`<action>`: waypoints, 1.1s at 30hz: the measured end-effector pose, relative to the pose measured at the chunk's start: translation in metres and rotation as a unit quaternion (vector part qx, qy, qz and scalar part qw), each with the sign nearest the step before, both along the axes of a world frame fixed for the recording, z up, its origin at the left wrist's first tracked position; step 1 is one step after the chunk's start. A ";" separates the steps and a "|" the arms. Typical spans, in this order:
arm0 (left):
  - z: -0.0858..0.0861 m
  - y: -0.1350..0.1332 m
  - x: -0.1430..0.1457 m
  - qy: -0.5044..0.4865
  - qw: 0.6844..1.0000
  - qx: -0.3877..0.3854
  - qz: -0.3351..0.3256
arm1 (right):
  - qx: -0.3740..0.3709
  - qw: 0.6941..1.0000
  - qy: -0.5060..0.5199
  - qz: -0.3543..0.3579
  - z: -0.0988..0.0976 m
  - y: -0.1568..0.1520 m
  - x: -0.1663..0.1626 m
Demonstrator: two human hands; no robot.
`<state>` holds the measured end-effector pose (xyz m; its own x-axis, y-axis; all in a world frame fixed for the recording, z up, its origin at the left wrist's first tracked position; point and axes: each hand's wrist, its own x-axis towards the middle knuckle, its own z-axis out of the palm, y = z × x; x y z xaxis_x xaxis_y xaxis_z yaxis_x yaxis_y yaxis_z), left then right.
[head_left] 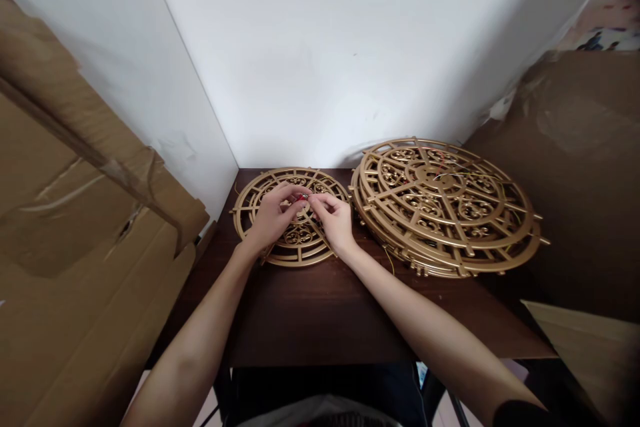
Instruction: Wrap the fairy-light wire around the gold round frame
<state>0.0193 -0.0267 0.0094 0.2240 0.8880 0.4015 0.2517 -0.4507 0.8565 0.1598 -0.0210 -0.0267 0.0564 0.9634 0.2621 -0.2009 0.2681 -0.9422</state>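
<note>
A round gold openwork frame (300, 255) with scrollwork lies flat on the dark brown table. Over its middle, my left hand (273, 213) has thumb and fingers closed on a small red and green piece (303, 197), too small to name surely. My right hand (334, 217) meets it from the right, thumb and forefinger pinched together close to that piece. What sits between the right fingertips is hidden. Both hands cover part of the frame's centre.
Right of the hands stands a tilted stack of larger gold openwork frames (470, 253), with thin wires on top and a yellow wire hanging at its side. Cardboard (75, 267) flanks the left, a brown box (575, 180) the right. A white wall (320, 67) rises behind the table (320, 320).
</note>
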 end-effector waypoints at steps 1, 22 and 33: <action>0.001 0.000 0.000 -0.004 1.000 -0.002 0.000 | 0.000 1.000 0.001 0.001 0.000 0.000 0.000; 0.003 0.001 0.003 -0.089 0.991 -0.093 0.031 | 0.101 0.981 -0.157 -0.059 -0.005 -0.004 0.001; -0.002 0.015 -0.009 -0.401 0.883 -0.208 0.127 | 0.296 0.894 -0.326 -0.084 0.009 -0.022 0.000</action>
